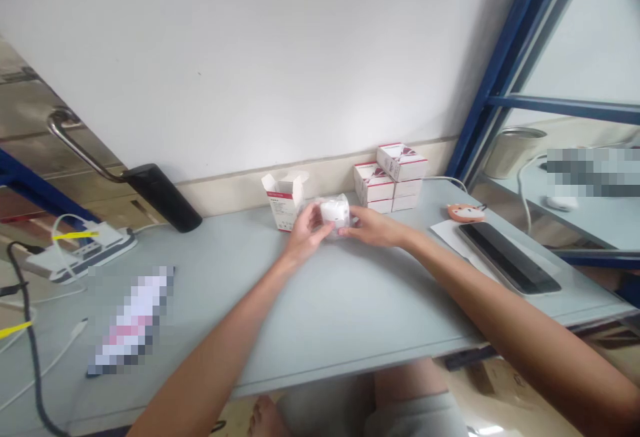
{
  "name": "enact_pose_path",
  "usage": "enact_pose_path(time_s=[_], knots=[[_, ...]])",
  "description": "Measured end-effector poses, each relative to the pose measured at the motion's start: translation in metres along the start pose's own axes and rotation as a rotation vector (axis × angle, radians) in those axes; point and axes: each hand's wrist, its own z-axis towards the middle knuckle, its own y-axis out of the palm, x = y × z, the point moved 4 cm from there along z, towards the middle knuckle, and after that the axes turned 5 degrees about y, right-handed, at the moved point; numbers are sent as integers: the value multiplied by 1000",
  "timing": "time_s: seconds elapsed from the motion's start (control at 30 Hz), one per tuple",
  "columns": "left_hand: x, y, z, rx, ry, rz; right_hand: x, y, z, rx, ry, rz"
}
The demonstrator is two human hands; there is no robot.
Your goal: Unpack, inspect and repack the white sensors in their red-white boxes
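Both my hands hold a small white device in a clear plastic bag (335, 211) just above the table. My left hand (305, 231) grips it from the left, thumb across its front. From the right, the fingers of my right hand (371, 226) close on the bag's edge. Right behind my left hand stands an upright white and red carton (281, 207) with its top flaps open; its inside is hidden. Several closed white and red boxes (391, 180) are stacked against the wall, behind my right hand.
A black phone (509, 258) lies on white paper (453, 235) at the right, near an orange and white item (466, 213). To the left are a black cylinder (163, 198), a power strip (83, 253) with cables and a blurred-out object (133, 320). Blue frame posts (493, 83) rise at the right.
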Motion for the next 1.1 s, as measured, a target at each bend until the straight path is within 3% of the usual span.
enact_pose_path(time_s=[0.17,0.4,0.6,0.7,0.83,0.93,1.0,1.1], knots=[[-4,3,0,22,97,147,0,5,-2,-5,-3,-166],[8,9,-3,156,178,150,-4,0,-5,-24,-84,-92],[-5,14,-4,99,-30,75,2,9,-2,-22,-69,-294],[-7,10,-4,163,-153,14,-3,4,-2,-22,-21,-270],[-5,8,-2,257,-254,-275,-11,-18,-10,-127,186,-126],[-5,10,-1,291,-344,-519,-21,-33,-16,-199,174,-9],[-7,11,-1,328,-433,-613,-23,-39,-17,-157,157,34],[-8,12,-2,381,-505,-701,-20,-46,-13,44,152,201]])
